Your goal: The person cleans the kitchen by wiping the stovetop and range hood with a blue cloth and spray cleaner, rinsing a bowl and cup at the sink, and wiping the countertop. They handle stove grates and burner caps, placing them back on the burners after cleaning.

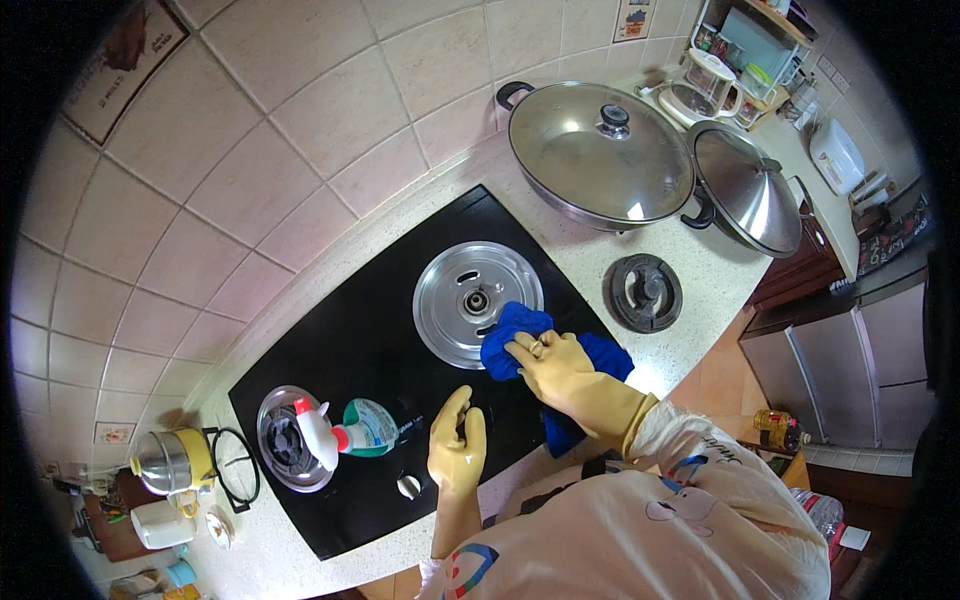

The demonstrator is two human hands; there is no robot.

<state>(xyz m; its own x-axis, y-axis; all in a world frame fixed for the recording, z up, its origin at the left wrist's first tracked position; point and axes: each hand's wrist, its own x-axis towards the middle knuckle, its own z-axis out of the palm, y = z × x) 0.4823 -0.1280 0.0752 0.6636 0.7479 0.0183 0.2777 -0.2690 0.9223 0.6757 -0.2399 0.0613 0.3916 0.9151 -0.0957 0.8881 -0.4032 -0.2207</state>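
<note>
Both hands wear yellow rubber gloves. My right hand (559, 367) grips a bunched blue cloth (517, 337), pressed on the lower right rim of a round steel burner pan (450, 300). More of the cloth hangs past the wrist over the stove's front edge. My left hand (456, 446) hovers over the black glass gas stove (360, 315), holding nothing, its thumb and fingers apart. To its left stands a green spray bottle (367, 427) with a white and red trigger head. Behind that bottle, the second burner (285, 439) keeps its dark burner head. A control knob (409, 487) sits near the front edge.
On the speckled countertop, a dark burner head (643, 292) lies right of the stove. Beyond it stand a large wok with a glass lid (577, 150) and a pan with a domed steel lid (750, 195). A black pan support (236, 469) and a yellow-banded steel pot (169, 461) stand left.
</note>
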